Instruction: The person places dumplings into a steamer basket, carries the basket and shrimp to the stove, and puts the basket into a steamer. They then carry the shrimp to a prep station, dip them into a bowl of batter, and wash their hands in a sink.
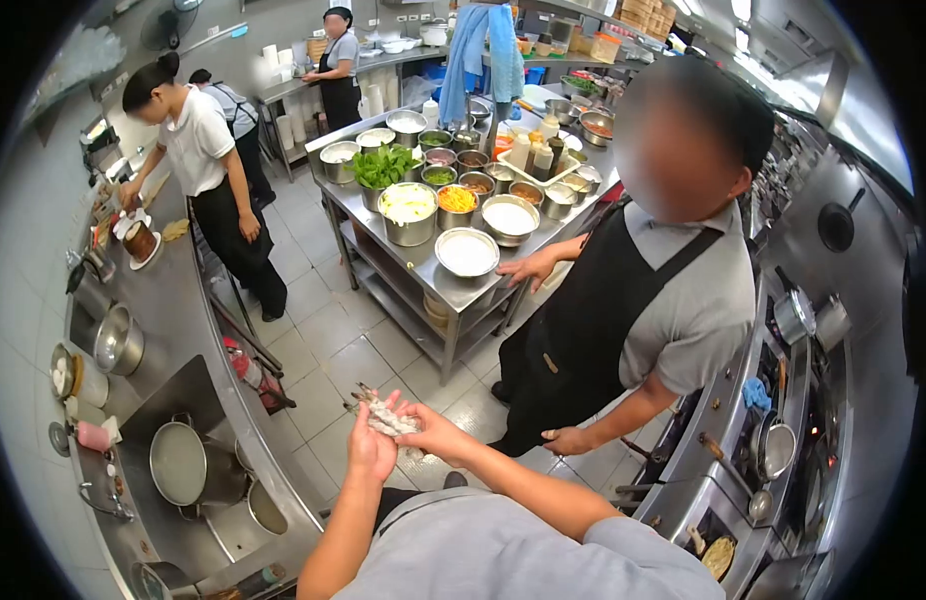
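Several raw, pale grey shrimp [388, 418] with dark tail ends are bunched together in front of my body, above the tiled floor. My left hand [374, 452] cups them from below and the left, its fingers partly hidden behind them. From the right, my right hand [435, 434] closes its fingers on the same bunch. Both hands touch the shrimp and almost meet each other. The tails point up and to the left.
At right stands a co-worker in a black apron [593, 310], one hand on the steel prep table [423, 262]. That table carries a bowl of white powder [467, 252] and several ingredient pots. A sink counter with a large pot [179, 462] runs along the left; stoves line the right.
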Action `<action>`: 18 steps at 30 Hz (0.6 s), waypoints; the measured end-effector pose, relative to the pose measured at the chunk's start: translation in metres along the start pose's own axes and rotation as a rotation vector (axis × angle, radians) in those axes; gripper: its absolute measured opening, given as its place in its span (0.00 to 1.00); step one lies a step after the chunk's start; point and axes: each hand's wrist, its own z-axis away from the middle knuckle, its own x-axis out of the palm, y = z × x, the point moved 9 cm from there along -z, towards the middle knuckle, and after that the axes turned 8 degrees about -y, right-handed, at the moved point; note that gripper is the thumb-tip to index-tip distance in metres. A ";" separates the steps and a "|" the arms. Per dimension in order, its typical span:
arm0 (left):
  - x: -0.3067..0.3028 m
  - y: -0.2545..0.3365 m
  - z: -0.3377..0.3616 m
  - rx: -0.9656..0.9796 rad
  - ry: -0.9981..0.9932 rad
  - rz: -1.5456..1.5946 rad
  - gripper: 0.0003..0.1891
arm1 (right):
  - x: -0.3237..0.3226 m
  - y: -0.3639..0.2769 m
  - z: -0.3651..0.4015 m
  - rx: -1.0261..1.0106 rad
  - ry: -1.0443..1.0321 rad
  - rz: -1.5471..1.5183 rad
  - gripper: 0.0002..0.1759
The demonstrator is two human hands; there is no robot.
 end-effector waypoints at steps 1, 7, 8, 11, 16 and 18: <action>0.004 0.000 -0.006 0.003 0.019 0.034 0.27 | -0.006 -0.003 -0.004 0.044 -0.015 -0.026 0.31; -0.001 -0.016 -0.070 0.005 0.056 0.106 0.25 | -0.044 -0.019 -0.025 0.166 -0.067 -0.412 0.25; 0.001 -0.016 -0.082 0.010 0.064 0.143 0.24 | -0.054 -0.020 -0.030 0.160 -0.051 -0.413 0.25; 0.004 -0.016 -0.121 -0.004 0.095 0.197 0.22 | -0.081 -0.029 -0.053 0.119 -0.020 -0.338 0.26; -0.002 0.002 -0.201 -0.015 0.043 0.210 0.24 | -0.120 -0.050 -0.112 0.061 0.129 -0.260 0.28; -0.003 0.018 -0.241 -0.063 0.034 0.045 0.24 | -0.130 -0.072 -0.146 0.013 0.157 -0.175 0.30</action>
